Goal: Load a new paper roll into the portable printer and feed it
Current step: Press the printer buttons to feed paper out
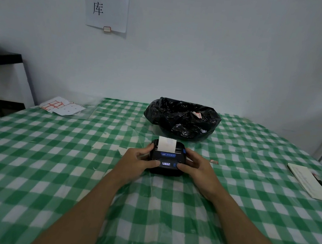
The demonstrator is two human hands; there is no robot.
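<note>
Both hands, left and right, clasp the printer; paper protruding at twelve o'clock could tear if tugged.

A desk covered in green checked cloth lies open and bare to the left, right and near side of the black printer. Just behind the printer a bin lined with a black bag blocks the way. Label sheets lie far left; a notebook lies at the right edge.
</note>
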